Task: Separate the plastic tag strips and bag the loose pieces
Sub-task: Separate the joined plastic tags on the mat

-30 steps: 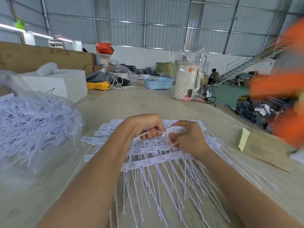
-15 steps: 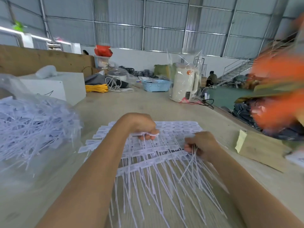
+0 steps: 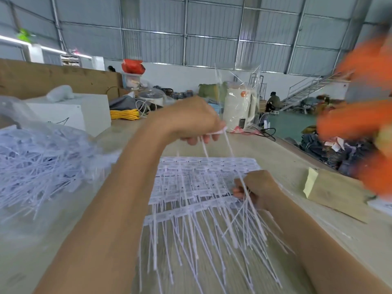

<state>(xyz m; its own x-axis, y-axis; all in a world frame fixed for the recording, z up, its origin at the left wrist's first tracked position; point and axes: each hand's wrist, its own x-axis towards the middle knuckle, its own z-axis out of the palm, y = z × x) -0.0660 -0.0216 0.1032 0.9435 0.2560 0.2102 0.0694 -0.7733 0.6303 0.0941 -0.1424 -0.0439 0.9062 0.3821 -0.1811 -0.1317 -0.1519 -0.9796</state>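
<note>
A pale wooden table point(image 3: 275, 158) fills the lower frame. At centre lie overlapping white tag strips point(image 3: 203, 187). A clear bag of loose pieces point(image 3: 42, 162) rests at left, a brown envelope point(image 3: 335, 198) at right. Toward the upper middle stand a white box point(image 3: 84, 113), yellow cord point(image 3: 125, 114) and what may be a wrapped kettle point(image 3: 239, 107).

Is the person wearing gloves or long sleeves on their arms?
No. The left hand and right hand are bare, with no gloves. Both forearms are bare as far as the picture shows, so no sleeves reach them. I see no watch, bracelet or rings.
</note>
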